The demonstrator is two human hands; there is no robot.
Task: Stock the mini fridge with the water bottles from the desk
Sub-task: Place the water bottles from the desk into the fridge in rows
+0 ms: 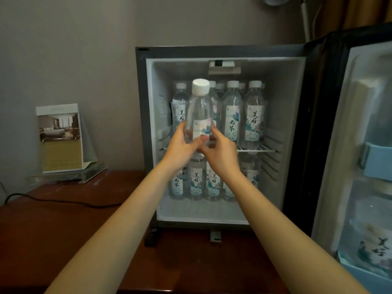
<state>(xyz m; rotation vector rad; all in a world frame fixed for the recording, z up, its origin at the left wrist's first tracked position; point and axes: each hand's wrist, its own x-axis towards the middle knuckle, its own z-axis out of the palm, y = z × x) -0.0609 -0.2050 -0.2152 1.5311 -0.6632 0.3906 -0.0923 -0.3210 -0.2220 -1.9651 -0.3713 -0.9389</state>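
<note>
- I am watching the left fingers (180, 129) curling round the left side of the held bottle (199, 111), with the thumb lying across its label at the front.
- The right fingers (214, 132) are wrapping the other side of the same label, so both sets are clamping the bottle low on its body.
- The left hand (182, 145) and right hand (219, 151) are meeting under the bottle, thumbs close together.
- The bottle is standing upright, its white cap (200, 87) on top. It is hanging before the open mini fridge (141, 124), at the height of the upper compartment, left of centre.
- I am not able to tell whether it is already past the fridge's front edge.
- Behind it, a row of bottles (232, 111) is standing on the fridge's wire shelf (256, 149), with more caps showing further back.
- Below that shelf, more bottles (196, 181) are standing on the fridge floor.
- The fridge door (331, 124) is swinging wide open to the right of the fridge, and a door bottle (373, 247) is sitting in its lower rack.
- The fridge is standing on the desk (63, 230); both forearms are reaching over the desk towards it.
- Left of the fridge, a brochure stand (59, 136) is leaning at the wall, and a black cable (53, 200) is trailing across the desk.
</note>
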